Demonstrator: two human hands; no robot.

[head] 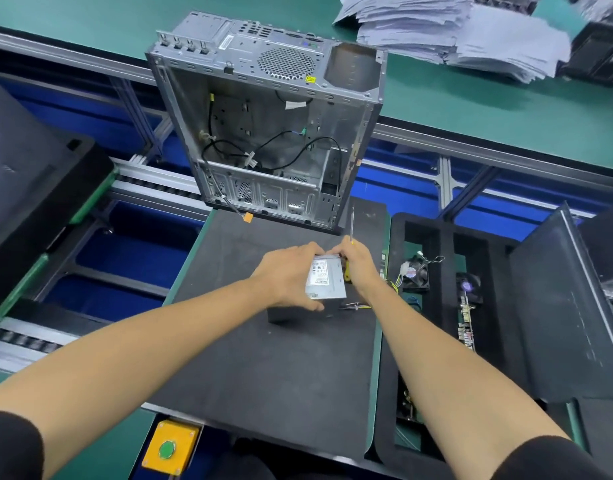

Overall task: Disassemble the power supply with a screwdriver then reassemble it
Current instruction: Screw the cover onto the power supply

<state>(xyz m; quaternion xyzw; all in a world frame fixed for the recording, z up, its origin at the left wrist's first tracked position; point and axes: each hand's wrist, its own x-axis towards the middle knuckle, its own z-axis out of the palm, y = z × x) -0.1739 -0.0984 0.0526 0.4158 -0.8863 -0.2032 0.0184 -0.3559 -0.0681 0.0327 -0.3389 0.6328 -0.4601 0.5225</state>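
Power supply [325, 284] sat mid-frame on black mat [263, 358], just below empty PC case [270, 133]. Left hand [287, 277] wrapped over its left side, fingers curled on top edge and thumb on near face. Right hand [357, 268] held far right corner while also gripping yellow-handled screwdriver [350, 244], shaft pointing up-frame. Looked like rigid steel box, probably fairly heavy, smooth sides, so best taken by opposite edges. Wire bundle [357, 306] trailing out right side, could snag. Fan [415, 271] in tray at right.

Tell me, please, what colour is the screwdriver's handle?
Yellow, seen in the head view: the screwdriver sits in the right hand.
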